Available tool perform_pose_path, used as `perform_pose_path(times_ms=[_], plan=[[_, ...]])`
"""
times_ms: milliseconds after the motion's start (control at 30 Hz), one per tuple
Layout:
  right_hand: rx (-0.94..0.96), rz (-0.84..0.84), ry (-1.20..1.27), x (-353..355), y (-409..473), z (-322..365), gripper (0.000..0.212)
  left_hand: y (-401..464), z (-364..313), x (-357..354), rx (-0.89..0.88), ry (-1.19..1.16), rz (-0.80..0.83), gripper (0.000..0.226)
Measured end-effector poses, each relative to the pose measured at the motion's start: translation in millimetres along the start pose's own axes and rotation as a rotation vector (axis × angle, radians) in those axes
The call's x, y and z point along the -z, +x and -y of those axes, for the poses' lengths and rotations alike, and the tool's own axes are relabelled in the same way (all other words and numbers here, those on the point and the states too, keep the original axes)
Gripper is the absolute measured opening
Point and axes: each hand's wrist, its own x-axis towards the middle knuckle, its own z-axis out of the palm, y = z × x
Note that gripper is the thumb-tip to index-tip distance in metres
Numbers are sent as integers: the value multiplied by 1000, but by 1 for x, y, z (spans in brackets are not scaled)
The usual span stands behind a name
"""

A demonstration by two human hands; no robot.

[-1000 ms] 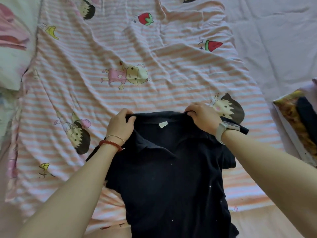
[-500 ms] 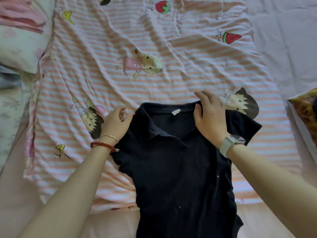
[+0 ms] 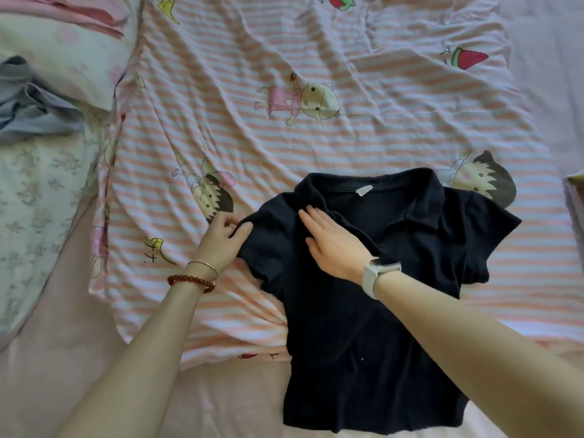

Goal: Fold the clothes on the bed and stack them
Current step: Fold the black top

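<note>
One black shirt (image 3: 363, 311) lies on one striped sheet (image 3: 284, 143), with two hands (image 3: 221, 245) (image 3: 335, 245) on it. One pillow (image 3: 53, 58), one grey garment (image 3: 28, 105), two bracelets (image 3: 192, 278) and one watch (image 3: 376, 273) show.

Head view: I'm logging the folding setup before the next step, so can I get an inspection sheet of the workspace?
Surface: striped cartoon sheet, wrinkled, spread over the pink bed.
Job's things: black polo shirt lying flat, collar away from the person, both sleeves spread out.
Clutter: grey garment bunched at the left edge; floral pillow beside it.
Grips: left hand pinches the shirt's left sleeve edge; right hand lies flat on the shirt near the collar.
Cables: nothing seen.
Surroundings: colourful item at the right edge, too cropped to identify.
</note>
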Motion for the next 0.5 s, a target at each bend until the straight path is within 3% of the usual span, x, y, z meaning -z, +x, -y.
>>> perform_pose_path(times_ms=[100,167,233,300,400,500], plan=[[-61,-123,235,5,4,6,44,-8,7,-1,92,-103,66,33],[-65,-343,313,1,-7,19,35,-14,13,-5,112,-105,13,23],[-76,-443,419,-11,-25,33,26,-19,12,-10,116,-123,-69,13],[-91,-402,500,-29,-42,49,25,-19,2,-14,79,-129,-109,12],[-218,-278,670,-52,-51,73,50,-14,-23,-15,-31,-54,-85,7],[-431,-249,773,-64,-42,95,74,-11,-44,-12,11,-170,169,10]])
